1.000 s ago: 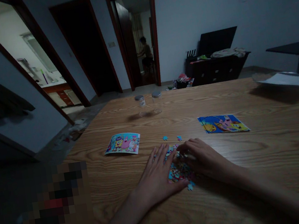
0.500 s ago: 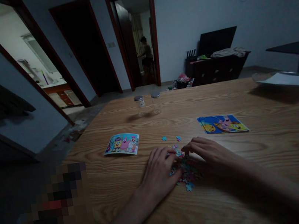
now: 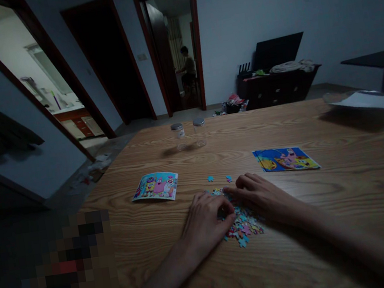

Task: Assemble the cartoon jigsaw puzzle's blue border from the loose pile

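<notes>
There, lower centre, the left hand [image 3: 206,216] curled thumb-to-finger and the right hand [image 3: 262,197] stretched a finger over the puzzle pieces [image 3: 244,225] between them, whether either pinched one I couldn't tell, picture cards [image 3: 157,186] lying aside, seemingly to leave room.

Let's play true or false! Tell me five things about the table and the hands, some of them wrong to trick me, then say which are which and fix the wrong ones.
1. Two jars stand on the table. True.
2. The jars have red tops. False: their lids are grey.
3. The left hand and right hand are both at the puzzle pile. True.
4. Two loose pieces lie apart from the pile, on its far side. True.
5. Everything with a cartoon on it is right of the pile. False: one picture lies to its left, another to its right.
</notes>
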Available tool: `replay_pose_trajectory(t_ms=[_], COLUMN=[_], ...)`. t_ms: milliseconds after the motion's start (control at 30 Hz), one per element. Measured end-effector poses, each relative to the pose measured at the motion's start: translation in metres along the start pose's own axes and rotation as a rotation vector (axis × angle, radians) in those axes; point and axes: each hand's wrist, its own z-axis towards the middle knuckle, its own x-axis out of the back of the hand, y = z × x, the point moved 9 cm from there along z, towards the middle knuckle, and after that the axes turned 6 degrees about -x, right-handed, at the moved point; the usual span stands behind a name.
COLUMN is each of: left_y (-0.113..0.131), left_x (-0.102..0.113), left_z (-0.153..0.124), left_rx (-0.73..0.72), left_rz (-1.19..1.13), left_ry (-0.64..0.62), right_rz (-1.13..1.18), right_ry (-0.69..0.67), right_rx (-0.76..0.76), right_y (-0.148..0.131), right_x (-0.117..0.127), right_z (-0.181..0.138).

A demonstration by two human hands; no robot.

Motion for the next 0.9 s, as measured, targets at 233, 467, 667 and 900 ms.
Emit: replay_pose_trajectory(t_ms=[233, 467, 667, 900], left_y=[-0.009, -0.028, -0.024, -0.046], left_x=[0.013, 0.019, 0.031, 0.029], left_z=[0.003, 0.0, 0.009, 0.052], left_rx=[0.088, 0.19, 0.091, 0.086], left_rz=[-0.113, -0.23, -0.182, -0.072], left_ry=[-0.019, -0.133, -0.293, -0.151], right_rz=[-0.033, 0.012, 0.143, 0.165], right_ry=[-0.056, -0.067, -0.045, 0.067], right_rx=[0.018, 0.105, 0.066, 0.004], right_y=[-0.019, -0.038, -0.031, -0.007], right_x=[0.0, 0.002, 0.01, 0.008], right_z=[0.001, -0.002, -0.004, -0.005])
